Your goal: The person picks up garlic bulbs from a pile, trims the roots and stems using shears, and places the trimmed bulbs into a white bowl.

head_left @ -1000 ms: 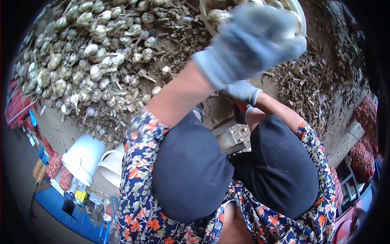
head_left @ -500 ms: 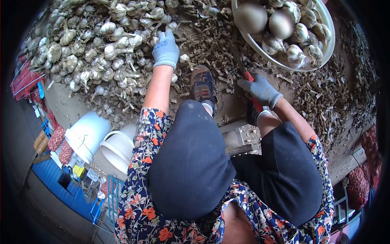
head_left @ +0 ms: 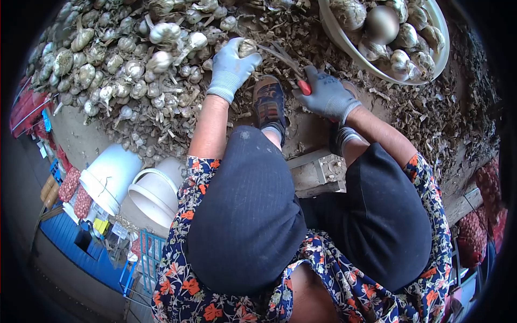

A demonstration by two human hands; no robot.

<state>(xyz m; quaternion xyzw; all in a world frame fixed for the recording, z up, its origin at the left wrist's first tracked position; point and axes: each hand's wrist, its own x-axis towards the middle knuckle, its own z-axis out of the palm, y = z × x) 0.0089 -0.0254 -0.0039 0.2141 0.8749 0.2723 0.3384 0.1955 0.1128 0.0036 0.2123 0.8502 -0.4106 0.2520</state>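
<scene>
My left hand (head_left: pixel 232 62), in a grey-blue glove, is closed around a garlic bulb (head_left: pixel 247 48) at the edge of a big garlic heap (head_left: pixel 116 67). In my right hand (head_left: pixel 329 96), gloved the same way, is a pair of shears (head_left: pixel 305 87) with red handles. Their blades stand apart and point up and left, with the tips right beside the bulb. Fingers and palm hide much of the handles. A white bucket (head_left: pixel 344 49) filled with garlic bulbs stands beyond my right hand.
Cut stems and dry husks (head_left: pixel 431 113) litter the ground. My shoe (head_left: pixel 269 102) is between the hands, above a low wooden stool (head_left: pixel 322 189). Two white buckets (head_left: pixel 105 175) stand at left, near net sacks (head_left: pixel 68 184); another red sack (head_left: pixel 472 237) is at right.
My left hand has picked a garlic bulb from the heap and drawn it to the right. My right hand has raised the shears up and left, bringing the parted blades to the bulb.
</scene>
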